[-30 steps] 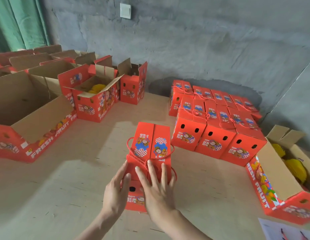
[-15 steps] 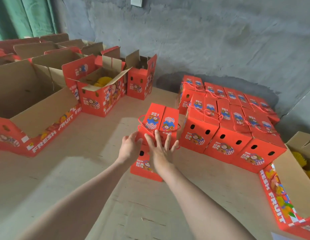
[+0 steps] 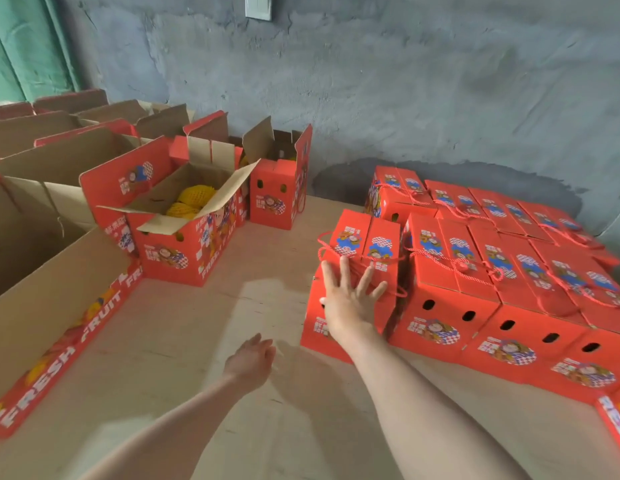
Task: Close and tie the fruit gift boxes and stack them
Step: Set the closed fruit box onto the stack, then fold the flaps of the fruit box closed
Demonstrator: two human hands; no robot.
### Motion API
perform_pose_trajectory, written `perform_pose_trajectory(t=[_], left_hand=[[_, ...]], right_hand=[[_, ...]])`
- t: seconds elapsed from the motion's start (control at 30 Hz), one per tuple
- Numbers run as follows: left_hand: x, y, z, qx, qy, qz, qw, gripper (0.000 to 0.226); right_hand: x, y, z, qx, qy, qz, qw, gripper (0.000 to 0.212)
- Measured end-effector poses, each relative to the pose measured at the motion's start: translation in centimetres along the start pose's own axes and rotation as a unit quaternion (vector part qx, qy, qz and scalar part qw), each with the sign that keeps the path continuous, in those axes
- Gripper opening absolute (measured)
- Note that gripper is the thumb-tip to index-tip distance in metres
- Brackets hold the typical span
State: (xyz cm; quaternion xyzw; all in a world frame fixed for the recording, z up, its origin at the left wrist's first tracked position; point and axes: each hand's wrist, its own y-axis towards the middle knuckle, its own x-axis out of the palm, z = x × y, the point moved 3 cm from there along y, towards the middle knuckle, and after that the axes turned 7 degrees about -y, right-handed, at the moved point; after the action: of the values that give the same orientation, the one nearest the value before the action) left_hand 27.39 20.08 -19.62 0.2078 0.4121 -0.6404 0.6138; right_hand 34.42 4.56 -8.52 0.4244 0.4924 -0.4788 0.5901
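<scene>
Right hand (image 3: 350,299), fingers spread, presses the tied red gift box (image 3: 364,244), frame centre-right; left hand (image 3: 249,362) relaxed, holding nothing.

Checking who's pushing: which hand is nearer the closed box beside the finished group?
Right. The right hand lies flat on the closed box, fingers spread; the left hand hovers over the table, apart from the box, to its left.

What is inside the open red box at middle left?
Yellow net-wrapped fruit lie inside the open box. How many there are, and what lies beneath them, is hidden by the walls and flaps.
</scene>
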Motion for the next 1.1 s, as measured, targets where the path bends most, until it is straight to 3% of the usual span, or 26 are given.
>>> perform_pose_trajectory(t=[0.17, 0.33, 0.67, 0.73, 0.8, 0.9, 0.93, 1.0, 1.1], left_hand=[[0.3, 5.0, -0.3, -0.015, 0.141, -0.066, 0.988, 0.047], [0.8, 7.1, -0.3, -0.028, 0.223, -0.078, 0.971, 0.049], [-0.5, 7.2, -2.0, 0.058, 0.234, -0.074, 0.968, 0.043], [-2.0, 6.7, -3.7, 0.090, 0.194, -0.050, 0.976, 0.043], [-4.1, 6.9, -6.1, 0.109, 0.133, -0.005, 0.985, 0.042], [-7.9, 8.1, -9.2, 0.091, 0.104, 0.040, 0.990, 0.035], [-8.8, 8.9, -9.9, 0.082, 0.089, 0.042, 0.992, 0.033], [-10.1, 11.0, -10.1, 0.086, 0.047, 0.045, 0.994, 0.033], [-10.6, 14.6, -8.4, 0.134, 0.020, 0.048, 0.990, 0.035]], right_hand=[[0.6, 4.4, 3.5, 0.029, -0.019, -0.013, 0.999, 0.072], [1.0, 6.9, 6.2, 0.043, -0.036, -0.017, 0.998, 0.081], [1.3, 8.8, 6.8, 0.049, -0.002, 0.012, 0.999, 0.074], [0.7, 8.6, 6.2, 0.080, 0.001, -0.013, 0.997, 0.086], [-0.4, 8.4, 4.3, 0.107, -0.027, 0.024, 0.994, 0.089], [-1.8, 8.4, -2.4, 0.010, 0.002, 0.161, 0.987, 0.071], [-1.8, 8.5, -5.2, -0.040, 0.040, 0.166, 0.985, 0.064], [-1.5, 9.1, -10.4, -0.100, 0.130, 0.093, 0.982, 0.055], [-0.3, 12.3, -14.5, -0.125, 0.133, 0.028, 0.983, 0.052]])
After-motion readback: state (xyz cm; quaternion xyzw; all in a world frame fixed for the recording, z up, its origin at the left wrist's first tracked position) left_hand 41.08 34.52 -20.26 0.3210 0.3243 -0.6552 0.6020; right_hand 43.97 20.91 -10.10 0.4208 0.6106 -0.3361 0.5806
